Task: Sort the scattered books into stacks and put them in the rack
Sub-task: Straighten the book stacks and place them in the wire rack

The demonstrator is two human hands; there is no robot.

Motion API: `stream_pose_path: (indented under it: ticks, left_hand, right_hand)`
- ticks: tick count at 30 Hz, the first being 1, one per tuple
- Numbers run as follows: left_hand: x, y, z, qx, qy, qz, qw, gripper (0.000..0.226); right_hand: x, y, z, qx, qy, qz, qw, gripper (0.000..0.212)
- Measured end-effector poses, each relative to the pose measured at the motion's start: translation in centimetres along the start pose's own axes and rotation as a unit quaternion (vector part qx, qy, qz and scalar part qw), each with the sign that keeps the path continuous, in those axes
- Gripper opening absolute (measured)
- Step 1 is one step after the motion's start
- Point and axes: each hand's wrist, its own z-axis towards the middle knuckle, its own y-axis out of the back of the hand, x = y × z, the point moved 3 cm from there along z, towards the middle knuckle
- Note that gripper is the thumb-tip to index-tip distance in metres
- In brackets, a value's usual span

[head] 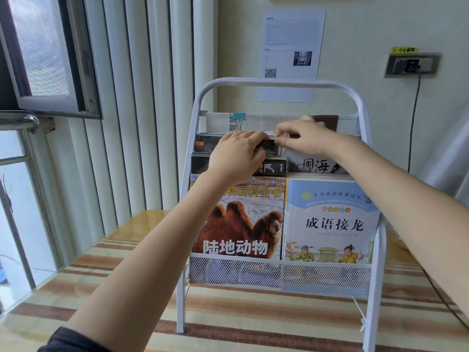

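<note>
Fingers of the left hand point(234, 154) are curled over the top edge of a dark-covered stack of books point(203, 146) in the second tier of the white metal rack point(279, 83), with the fingertips hooked down over its right end. Fingers of the right hand point(303, 138) are bent and pinched on the upper edge of what sits just right of that stack; exactly which cover is pinched cannot be told, since the fingertips hide it. Both hands nearly meet at the middle of the tier.

Four tiers are seen in the rack, which is set on a striped table point(279, 316). In the top tier a newspaper point(258, 123) is held by a blue binder clip point(238, 117), and a brown item point(326, 121) is seen at its right end, partly hidden behind the right hand. Below the gripped stack, a second dark stack point(200, 165) is lodged on the left, and a book with black brush characters point(314, 165) on the right. In the lowest tier, behind a mesh front, a camel-cover book point(243, 224) is stood upright on the left and a pale blue book point(332, 219) beside it on the right, the two nearly touching.

On the wall behind, a printed sheet point(291, 47) with a code square is fixed, and a power socket point(412, 64) with a dark cable point(413, 118) hanging from it is seen to the right. A window point(38, 52) and pale vertical blinds point(132, 97) are found on the left.
</note>
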Motion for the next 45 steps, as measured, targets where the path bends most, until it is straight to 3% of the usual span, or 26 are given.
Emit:
stream_pose_path:
  ticks: [3, 7, 11, 14, 19, 22, 24, 27, 29, 30, 32, 34, 35, 37, 41, 45]
  left_hand:
    - [0.0, -0.2, 0.0, 0.003, 0.002, 0.003, 1.000, 0.038]
    - [0.0, -0.1, 0.0, 0.002, 0.000, 0.004, 1.000, 0.038]
    - [0.0, -0.2, 0.1, 0.001, -0.001, 0.005, 1.000, 0.039]
    - [0.0, -0.1, 0.1, 0.000, -0.008, 0.007, 1.000, 0.039]
    - [-0.3, 0.1, 0.5, 0.020, 0.011, 0.006, 1.000, 0.038]
    - [-1.0, 0.8, 2.1, 0.053, 0.009, 0.037, 0.998, 0.036]
    - [-1.6, 1.0, 3.2, 0.077, -0.002, 0.047, 0.996, 0.039]
    - [-2.2, 0.3, 4.3, 0.077, 0.007, 0.037, 0.996, 0.038]
    - [-2.3, -0.2, 4.7, 0.066, 0.021, 0.023, 0.997, 0.033]
    - [-2.3, -0.3, 4.9, 0.066, 0.023, 0.018, 0.997, 0.032]
    - [-2.3, 0.0, 5.3, 0.081, 0.017, 0.011, 0.996, 0.033]
    - [-2.3, 0.3, 5.8, 0.106, 0.005, 0.015, 0.994, 0.039]
    - [-2.4, 0.5, 6.0, 0.115, -0.003, 0.018, 0.993, 0.041]
    - [-2.5, 0.3, 6.4, 0.119, -0.008, 0.011, 0.993, 0.043]
    - [-2.7, -0.6, 6.8, 0.094, 0.011, -0.009, 0.995, 0.030]
    - [-2.6, -0.6, 7.1, 0.055, 0.038, -0.087, 0.994, 0.018]
  right_hand:
    - [1.6, -1.1, 0.1, -0.047, 0.017, -0.100, 0.994, 0.013]
    - [2.2, -1.3, 0.0, -0.071, -0.019, -0.135, 0.988, 0.007]
    - [2.0, -1.3, -0.1, -0.024, -0.124, -0.103, 0.987, 0.041]
    - [2.0, -1.5, 0.2, 0.001, -0.106, -0.099, 0.989, 0.037]
    - [1.4, -2.1, -0.7, -0.041, -0.024, -0.038, 0.998, 0.047]
    - [1.2, -0.4, -1.7, -0.045, -0.007, 0.126, 0.991, 0.041]
    - [0.1, 1.9, -3.0, -0.149, -0.018, 0.246, 0.958, 0.012]
    - [-4.2, 5.2, -7.1, -0.415, -0.091, 0.250, 0.870, 0.014]
    - [-8.5, 5.2, -10.5, -0.488, -0.230, 0.207, 0.816, 0.017]
    - [-10.7, 4.3, -11.9, -0.453, -0.309, 0.219, 0.807, 0.023]
    - [-13.3, 1.0, -13.5, -0.249, -0.395, 0.338, 0.817, 0.033]
    - [-13.0, -2.1, -14.1, -0.054, -0.369, 0.427, 0.824, 0.030]
    - [-12.8, -3.1, -14.1, -0.023, -0.354, 0.436, 0.827, 0.027]
    - [-12.7, -3.9, -13.8, -0.051, -0.350, 0.420, 0.836, 0.027]
    - [-12.0, -4.6, -13.2, -0.069, -0.357, 0.472, 0.803, 0.023]
    - [-11.7, -4.9, -13.3, -0.170, -0.315, 0.438, 0.825, 0.027]
